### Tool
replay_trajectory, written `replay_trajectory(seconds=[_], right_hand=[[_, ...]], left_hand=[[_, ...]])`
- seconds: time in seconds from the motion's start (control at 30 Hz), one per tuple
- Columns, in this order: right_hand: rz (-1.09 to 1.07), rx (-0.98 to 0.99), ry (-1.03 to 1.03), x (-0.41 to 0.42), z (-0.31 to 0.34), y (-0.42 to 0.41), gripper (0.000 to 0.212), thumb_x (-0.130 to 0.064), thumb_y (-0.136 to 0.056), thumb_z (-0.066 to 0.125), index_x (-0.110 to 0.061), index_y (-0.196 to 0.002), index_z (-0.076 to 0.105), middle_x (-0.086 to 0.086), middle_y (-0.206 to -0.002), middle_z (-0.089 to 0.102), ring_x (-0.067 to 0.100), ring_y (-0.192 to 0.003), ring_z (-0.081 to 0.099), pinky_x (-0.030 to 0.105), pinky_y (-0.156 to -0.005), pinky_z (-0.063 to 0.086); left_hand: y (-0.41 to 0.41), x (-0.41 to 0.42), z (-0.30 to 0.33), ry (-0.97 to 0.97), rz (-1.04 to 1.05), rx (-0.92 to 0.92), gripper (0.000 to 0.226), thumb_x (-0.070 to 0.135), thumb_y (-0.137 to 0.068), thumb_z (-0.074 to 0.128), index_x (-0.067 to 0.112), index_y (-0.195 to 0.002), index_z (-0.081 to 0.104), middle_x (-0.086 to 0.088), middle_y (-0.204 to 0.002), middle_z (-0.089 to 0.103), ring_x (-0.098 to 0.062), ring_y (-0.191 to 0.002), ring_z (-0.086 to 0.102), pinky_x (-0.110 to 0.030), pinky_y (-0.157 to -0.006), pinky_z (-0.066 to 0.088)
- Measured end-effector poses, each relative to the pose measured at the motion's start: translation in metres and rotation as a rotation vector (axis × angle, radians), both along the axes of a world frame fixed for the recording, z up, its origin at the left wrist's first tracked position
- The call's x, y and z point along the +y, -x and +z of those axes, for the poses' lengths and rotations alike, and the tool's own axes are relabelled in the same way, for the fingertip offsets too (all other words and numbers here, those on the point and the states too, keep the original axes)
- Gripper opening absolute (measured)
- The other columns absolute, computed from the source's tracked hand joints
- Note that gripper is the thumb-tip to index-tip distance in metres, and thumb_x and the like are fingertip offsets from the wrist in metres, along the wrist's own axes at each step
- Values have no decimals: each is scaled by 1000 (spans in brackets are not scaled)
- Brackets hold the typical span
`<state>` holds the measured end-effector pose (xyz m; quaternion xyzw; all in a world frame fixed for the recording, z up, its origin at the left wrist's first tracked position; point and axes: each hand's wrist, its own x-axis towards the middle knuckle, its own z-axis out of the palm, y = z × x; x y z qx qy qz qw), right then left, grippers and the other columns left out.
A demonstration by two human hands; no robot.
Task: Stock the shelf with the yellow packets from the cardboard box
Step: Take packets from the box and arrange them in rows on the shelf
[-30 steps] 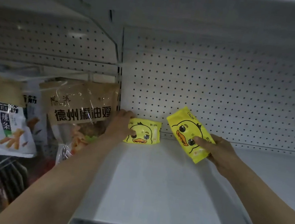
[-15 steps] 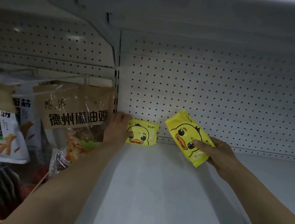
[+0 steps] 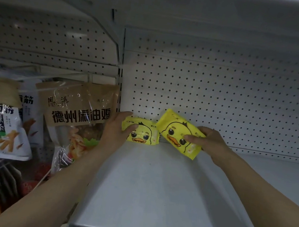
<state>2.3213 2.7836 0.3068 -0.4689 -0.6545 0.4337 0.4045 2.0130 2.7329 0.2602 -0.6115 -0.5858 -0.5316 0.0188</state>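
Observation:
Two yellow packets with a duck face are at the back of a white shelf (image 3: 155,185). The left packet (image 3: 143,134) stands upright against the pegboard back wall, and my left hand (image 3: 117,128) holds its left end, thumb across the front. The right packet (image 3: 177,133) is tilted, its upper left corner overlapping the first packet's right edge. My right hand (image 3: 210,142) grips its right end with the thumb on the front. The cardboard box is out of view.
The pegboard back wall (image 3: 231,97) closes the shelf behind. In the neighbouring bay on the left hang a brown snack bag (image 3: 79,112) and white snack bags (image 3: 6,126) on wire hooks. A shelf above (image 3: 195,9) limits headroom.
My right hand has brought the tilted packet leftward until it meets the standing packet. My left hand stays on the first packet. The camera has moved closer.

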Motion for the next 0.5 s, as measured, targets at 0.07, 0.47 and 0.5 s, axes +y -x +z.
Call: replay_trajectory(seconds=[0.07, 0.47, 0.5], right_hand=[[72, -138, -65, 7, 3, 23, 34, -19, -69, 89, -14, -98, 71, 4, -91, 74, 15, -79, 69, 26, -72, 55], [126, -595, -480, 33, -29, 141, 62, -38, -64, 89, -23, -119, 64, -1, -110, 62, 18, -103, 59, 31, -82, 47], [101, -609, -517, 34, -29, 143, 62, -39, -65, 88, -23, -120, 63, -2, -111, 59, 18, -106, 56, 31, -83, 46]], left_hand=[[1, -9, 1, -1, -55, -69, 46, 41, -82, 71, 26, -124, 60, 5, -117, 52, -13, -107, 55, -37, -91, 50], [20, -17, -20, 94, -90, 39, 66, 65, -70, 57, 25, -122, 65, -4, -130, 54, -21, -128, 42, -44, -109, 36], [19, -16, -23, 134, -88, 46, 67, 66, -68, 57, 26, -122, 66, -7, -137, 50, -23, -133, 37, -46, -112, 32]])
